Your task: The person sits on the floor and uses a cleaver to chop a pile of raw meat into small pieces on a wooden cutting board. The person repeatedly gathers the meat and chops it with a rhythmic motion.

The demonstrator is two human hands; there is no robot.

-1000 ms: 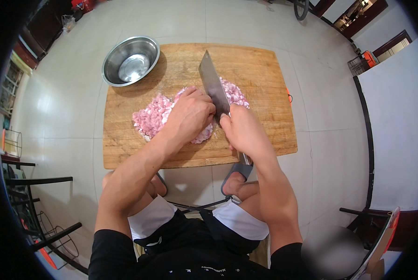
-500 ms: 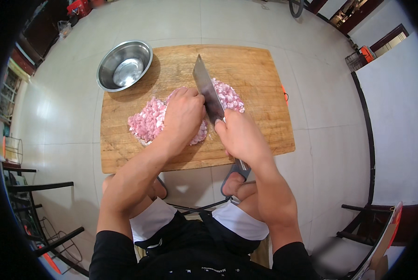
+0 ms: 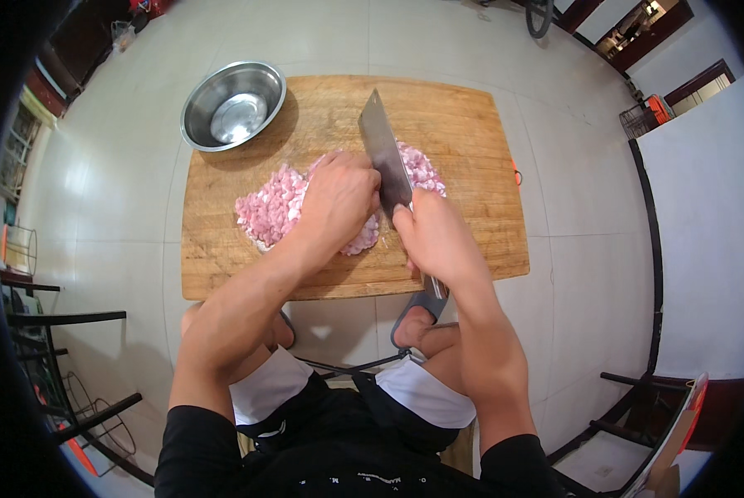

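Diced pink meat (image 3: pixel 274 206) lies spread over a wooden cutting board (image 3: pixel 463 249). My left hand (image 3: pixel 341 192) rests on the middle of the pile with its fingers curled down, hiding the meat beneath them. Its knuckles are right beside the blade of a cleaver (image 3: pixel 386 153). My right hand (image 3: pixel 438 236) is wrapped round the cleaver's handle, whose end shows below the fist. The blade points away from me, upright on its edge, with a smaller part of the meat to its right. Whether the edge touches the board cannot be seen.
A steel bowl (image 3: pixel 237 112) stands on the board's far left corner. My feet in slippers (image 3: pixel 417 319) are under the near edge. Dark chair frames (image 3: pixel 73 319) stand at the left, and a white panel (image 3: pixel 704 232) is at the right. Pale tiles cover the floor.
The whole view has shifted slightly. Against the board, the cleaver stands a little further right. Both hands keep the same hold.
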